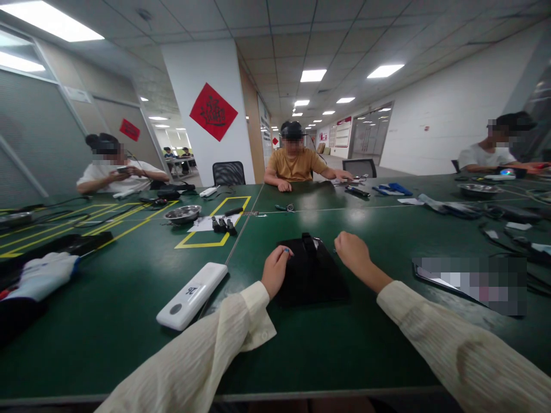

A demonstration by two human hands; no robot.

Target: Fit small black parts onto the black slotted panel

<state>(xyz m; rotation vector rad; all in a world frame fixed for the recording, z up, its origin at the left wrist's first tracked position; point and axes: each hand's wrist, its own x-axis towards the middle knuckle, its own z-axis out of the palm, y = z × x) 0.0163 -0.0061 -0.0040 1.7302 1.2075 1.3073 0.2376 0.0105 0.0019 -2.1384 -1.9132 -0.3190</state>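
Observation:
A flat black pouch or case (316, 278) with a raised black strap lies on the green table (142, 361) in front of me. My left hand (276, 269) is at its upper left edge, fingers closed; a small blue spot shows at the fingertips, and what they grip is too small to make out. To the right of the case, my right hand (353, 253) is held closed above the table, apart from the case. A tiny bit of something shows by its fingertips, too small to name.
A white power bank (193, 295) lies left of my left forearm. Further left are a metal bowl (183, 214), black parts (224, 225) and a white glove (47, 275). A phone-like device (469, 287) lies at right. Three people sit around the table.

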